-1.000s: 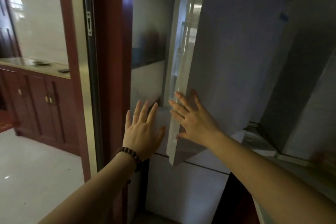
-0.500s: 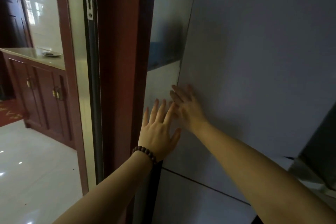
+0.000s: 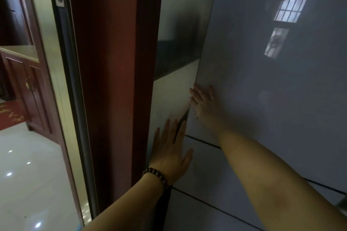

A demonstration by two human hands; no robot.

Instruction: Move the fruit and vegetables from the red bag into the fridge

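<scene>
Fridge: grey fridge [image 3: 272, 99] fills the right half of the view; its upper door [image 3: 281, 84] looks closed, left edge running down to the hands, though a thin dark sliver shows at that edge just above the left fingers.
Seams: two dark lines cross the front low down, one just under the right wrist, one lower.
Right hand: right hand [image 3: 204, 105] lies flat on the door at its left edge, fingers straight and slightly spread, gripping nothing.
Left hand: left hand [image 3: 171, 153] sits lower and just left of the right, palm toward the fridge side panel [image 3: 172, 97], fingers straight and close together, tips near the door edge; contact hard to confirm.
Bracelet: dark bead bracelet [image 3: 156, 174] on the left wrist.
Room to move: red-brown door frame [image 3: 112, 80] stands just left of the side panel, narrow gap only; beyond it, open pale glossy floor [image 3: 28, 174].
Far left: wood cabinet [image 3: 28, 90] with a pale top, cut off by the picture's edge.
Hidden: fridge interior and contents not visible; red bag and produce not in view.
Glare: window reflection [image 3: 287, 17] on the upper door.
</scene>
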